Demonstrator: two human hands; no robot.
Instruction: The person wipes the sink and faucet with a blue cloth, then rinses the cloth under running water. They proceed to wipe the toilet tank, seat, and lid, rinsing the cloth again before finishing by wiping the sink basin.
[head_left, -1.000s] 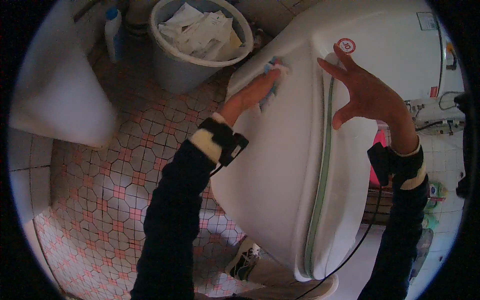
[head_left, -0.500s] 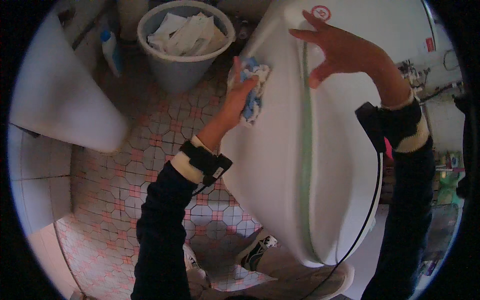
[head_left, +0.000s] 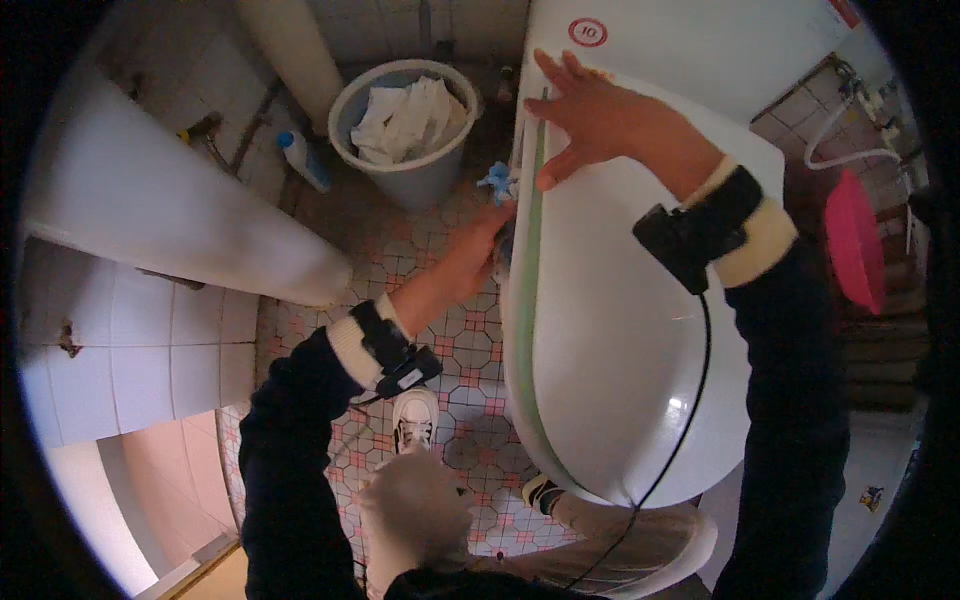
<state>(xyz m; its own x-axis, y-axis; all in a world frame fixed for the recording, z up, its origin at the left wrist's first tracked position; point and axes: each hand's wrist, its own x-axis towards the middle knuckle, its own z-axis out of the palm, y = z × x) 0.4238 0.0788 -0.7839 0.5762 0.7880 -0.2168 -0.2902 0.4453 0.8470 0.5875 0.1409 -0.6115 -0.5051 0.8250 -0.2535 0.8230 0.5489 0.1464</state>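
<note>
A white toilet (head_left: 650, 300) with its lid down fills the middle right, with a green strip running along the lid's left edge. My right hand (head_left: 610, 115) rests on the lid near its back end, fingers spread, holding nothing. Low beside the toilet's left side, my left hand (head_left: 465, 258) grips a crumpled blue and white cloth (head_left: 496, 181). Part of that cloth sticks out past the fingers, and the rest is hidden between the hand and the toilet. Black bands with small boxes circle both wrists.
Behind on the left stands a grey bin (head_left: 405, 180) full of used paper, with a blue-capped bottle (head_left: 304, 160) next to it. A white pedestal (head_left: 180, 200) juts in from the left. A pink basin (head_left: 855, 242) is at the right. A black cable (head_left: 690, 400) crosses the lid.
My view has shifted, so the toilet appears further left. My left hand has gone lower down the toilet's side with the cloth, now partly hidden. My right hand stays spread near the lid's back.
</note>
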